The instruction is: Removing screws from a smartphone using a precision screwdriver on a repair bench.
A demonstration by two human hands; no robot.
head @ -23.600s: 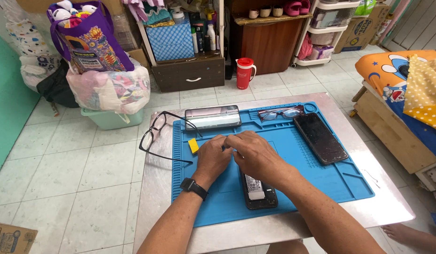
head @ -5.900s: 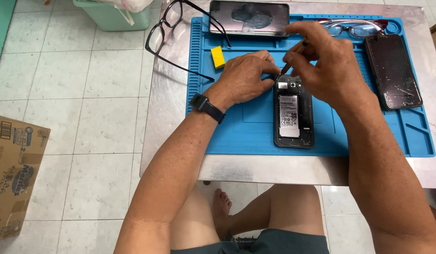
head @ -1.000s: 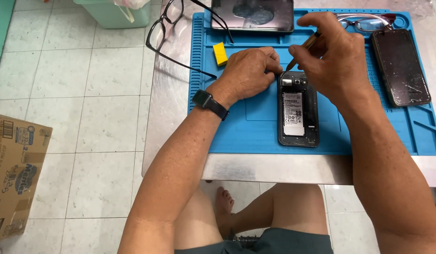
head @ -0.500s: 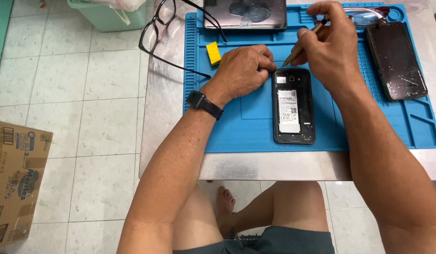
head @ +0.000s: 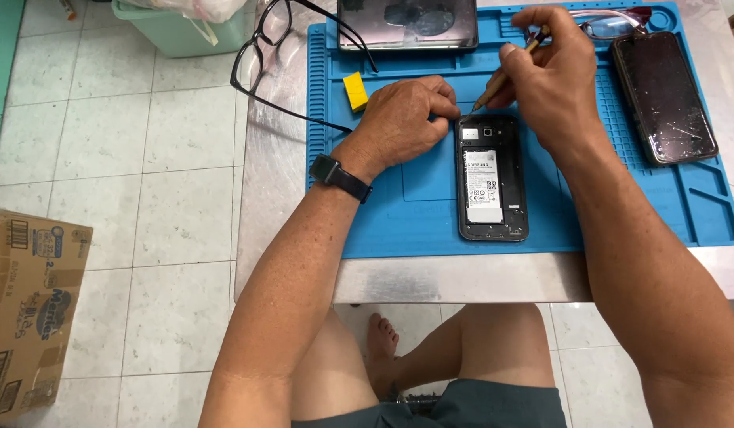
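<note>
Two hands work at the top of an opened smartphone [head: 493,177], back cover off, battery showing, lying on the blue repair mat [head: 398,222]. The right hand [head: 553,79] pinches a thin screwdriver [head: 505,73], its tip just off the phone's upper left corner. The left hand [head: 406,119] is curled, fingertips [head: 450,107] beside that tip; whether they grip anything I cannot tell. Judged step: loosening a corner screw; next calls for a steady, seated tip.

Head camera looks steeply down, close over the blue mat [head: 414,214].
</note>
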